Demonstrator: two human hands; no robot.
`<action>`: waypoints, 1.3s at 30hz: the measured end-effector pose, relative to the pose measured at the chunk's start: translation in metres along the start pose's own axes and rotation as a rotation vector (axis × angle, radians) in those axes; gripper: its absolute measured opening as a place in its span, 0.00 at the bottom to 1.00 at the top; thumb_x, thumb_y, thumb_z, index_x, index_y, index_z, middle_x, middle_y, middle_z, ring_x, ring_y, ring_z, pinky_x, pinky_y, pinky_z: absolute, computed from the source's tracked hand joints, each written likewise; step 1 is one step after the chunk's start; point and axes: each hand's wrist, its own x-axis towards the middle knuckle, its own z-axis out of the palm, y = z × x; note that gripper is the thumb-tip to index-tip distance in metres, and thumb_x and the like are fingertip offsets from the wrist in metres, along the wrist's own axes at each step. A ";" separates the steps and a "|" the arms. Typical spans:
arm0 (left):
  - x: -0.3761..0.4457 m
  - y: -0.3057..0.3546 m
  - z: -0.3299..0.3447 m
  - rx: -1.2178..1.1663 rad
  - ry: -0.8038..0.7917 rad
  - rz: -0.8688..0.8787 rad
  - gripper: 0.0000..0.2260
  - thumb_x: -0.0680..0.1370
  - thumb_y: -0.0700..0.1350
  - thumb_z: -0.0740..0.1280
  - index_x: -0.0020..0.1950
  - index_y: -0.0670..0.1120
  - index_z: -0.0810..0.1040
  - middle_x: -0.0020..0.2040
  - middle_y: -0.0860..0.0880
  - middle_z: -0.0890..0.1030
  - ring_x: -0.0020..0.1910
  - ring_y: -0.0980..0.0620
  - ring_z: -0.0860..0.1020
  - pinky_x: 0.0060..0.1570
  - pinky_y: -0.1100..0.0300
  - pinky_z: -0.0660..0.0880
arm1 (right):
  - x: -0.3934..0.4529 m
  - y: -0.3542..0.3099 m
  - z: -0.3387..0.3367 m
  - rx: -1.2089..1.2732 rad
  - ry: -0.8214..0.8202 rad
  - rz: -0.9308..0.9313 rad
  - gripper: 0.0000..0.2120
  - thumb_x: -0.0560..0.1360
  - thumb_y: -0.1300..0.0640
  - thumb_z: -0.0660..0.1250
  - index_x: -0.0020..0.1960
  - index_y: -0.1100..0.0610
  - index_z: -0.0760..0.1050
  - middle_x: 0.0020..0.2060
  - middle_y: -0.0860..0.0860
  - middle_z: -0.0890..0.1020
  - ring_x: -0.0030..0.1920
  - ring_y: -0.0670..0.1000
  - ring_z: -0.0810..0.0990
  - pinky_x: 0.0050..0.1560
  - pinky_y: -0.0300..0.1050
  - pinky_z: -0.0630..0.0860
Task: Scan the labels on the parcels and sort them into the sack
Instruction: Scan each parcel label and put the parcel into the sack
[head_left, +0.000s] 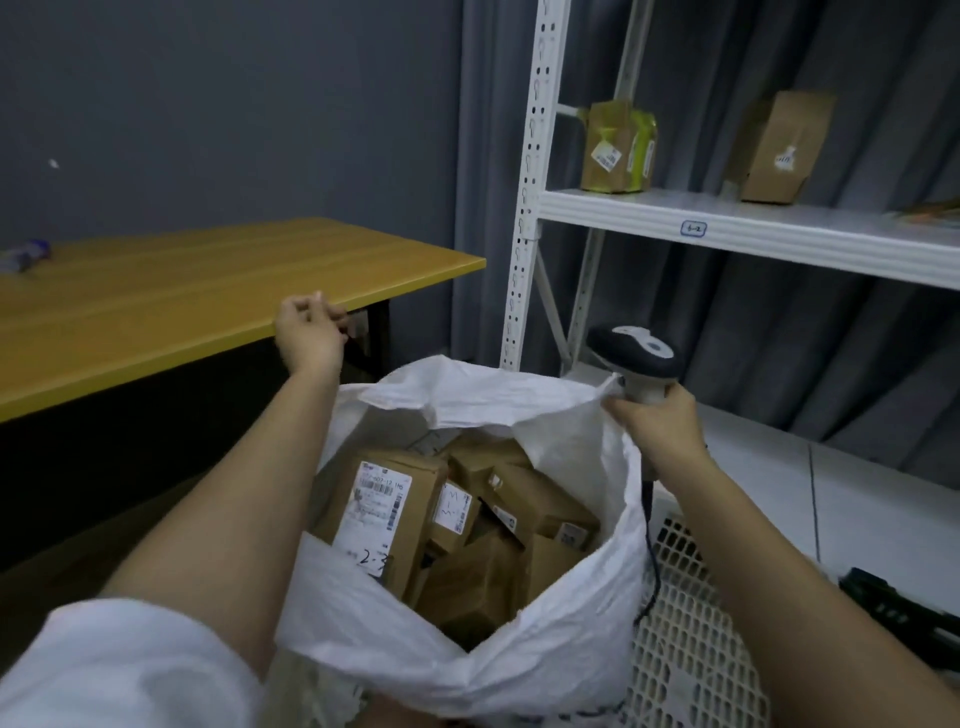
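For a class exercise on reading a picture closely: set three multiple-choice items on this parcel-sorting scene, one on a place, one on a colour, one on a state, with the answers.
1. Where do two parcels stand outside the sack?
A. on the table
B. on the shelf
C. on the floor

2. What colour is the table top?
A. yellow
B. white
C. red

3. What is the right hand doing?
A. hanging empty
B. lifting a parcel
C. holding the scanner and the sack's edge

Answers:
1 B: the two parcels stand on the white shelf.
2 A: the table has a yellow wood-grain top.
3 C: the right hand grips the scanner against the rim of the sack.
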 end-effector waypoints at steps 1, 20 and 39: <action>-0.001 -0.005 -0.004 0.129 -0.010 -0.002 0.06 0.82 0.48 0.58 0.49 0.48 0.72 0.42 0.54 0.80 0.46 0.52 0.80 0.47 0.56 0.76 | -0.002 0.004 -0.003 -0.003 0.014 0.023 0.11 0.72 0.63 0.73 0.51 0.58 0.73 0.40 0.52 0.79 0.43 0.53 0.78 0.47 0.46 0.73; -0.292 0.051 0.110 0.017 -0.831 0.313 0.03 0.79 0.45 0.66 0.51 0.47 0.76 0.44 0.54 0.79 0.45 0.58 0.77 0.43 0.71 0.71 | -0.080 0.036 -0.190 0.185 0.195 0.107 0.12 0.74 0.61 0.71 0.56 0.63 0.76 0.45 0.54 0.83 0.38 0.50 0.85 0.30 0.41 0.73; -0.656 -0.128 0.219 0.390 -1.534 -0.115 0.06 0.79 0.48 0.67 0.52 0.48 0.75 0.50 0.45 0.79 0.51 0.47 0.78 0.51 0.54 0.75 | -0.227 0.297 -0.482 0.007 0.625 0.549 0.05 0.73 0.62 0.72 0.45 0.63 0.77 0.31 0.56 0.81 0.24 0.49 0.76 0.27 0.41 0.72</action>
